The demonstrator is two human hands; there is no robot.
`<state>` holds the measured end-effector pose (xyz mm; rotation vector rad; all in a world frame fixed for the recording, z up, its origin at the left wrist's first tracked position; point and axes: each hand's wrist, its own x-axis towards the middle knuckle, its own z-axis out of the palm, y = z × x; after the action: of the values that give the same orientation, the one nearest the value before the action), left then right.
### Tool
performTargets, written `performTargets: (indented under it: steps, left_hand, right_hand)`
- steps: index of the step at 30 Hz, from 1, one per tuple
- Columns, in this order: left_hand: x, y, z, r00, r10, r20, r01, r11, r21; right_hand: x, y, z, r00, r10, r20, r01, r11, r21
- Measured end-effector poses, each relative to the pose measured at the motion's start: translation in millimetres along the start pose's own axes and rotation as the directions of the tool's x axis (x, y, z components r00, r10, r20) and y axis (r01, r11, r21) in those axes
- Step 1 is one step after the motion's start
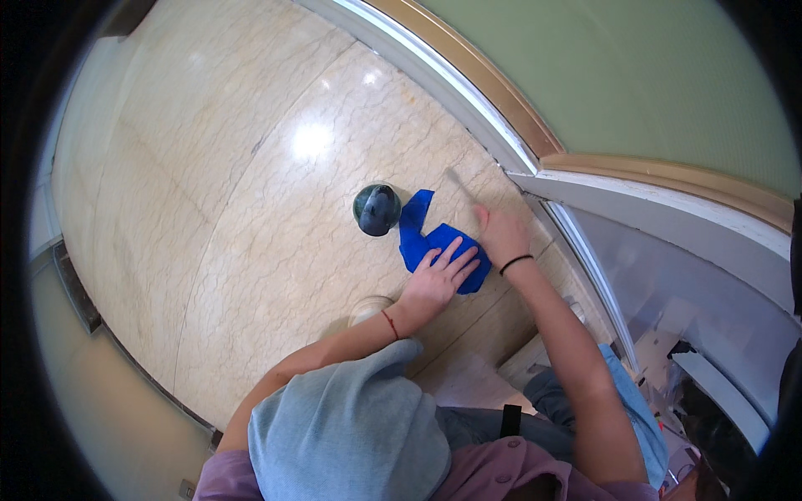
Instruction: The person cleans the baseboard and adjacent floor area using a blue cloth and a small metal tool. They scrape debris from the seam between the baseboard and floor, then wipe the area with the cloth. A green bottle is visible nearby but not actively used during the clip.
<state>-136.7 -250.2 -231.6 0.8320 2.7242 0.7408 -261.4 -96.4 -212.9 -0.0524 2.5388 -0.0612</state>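
On the marble-patterned floor lies a flat blue sheet piece (413,225) with angular edges, folded or cut; the material is not certain. My left hand (438,275) presses down on its wider lower part with fingers spread. Just to the right, my right hand (503,235) is closed around a thin, blurred tool (460,183) pointing up and left; its kind cannot be told. A round dark green glass object with a dark top (377,210) stands left of the blue piece, close to its edge.
A metal door track and a tan frame with a green panel (626,81) run along the upper right. My knee in light blue denim (351,432) is below my left arm. A light-coloured shoe (371,308) shows beside my left wrist. Assorted items lie at the lower right.
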Motion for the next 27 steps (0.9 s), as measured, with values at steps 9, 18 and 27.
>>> performTargets:
  steps: [9,18,27]
  left_hand:
    - [0,-1,0,1.000,-0.001,0.013,0.001,1.000,-0.003]
    - [3,-11,-4,0.991,-0.134,-0.020,0.134,0.991,-0.010]
    - [-14,-44,-41,0.939,-0.333,-0.082,0.325,0.941,-0.096]
  right_hand:
    - [2,-3,1,1.000,-0.020,-0.008,0.020,0.998,0.053]
    - [5,-4,-1,0.994,-0.066,-0.084,0.069,0.997,0.035]
    - [-8,-7,9,1.000,0.021,0.008,-0.022,0.992,0.125]
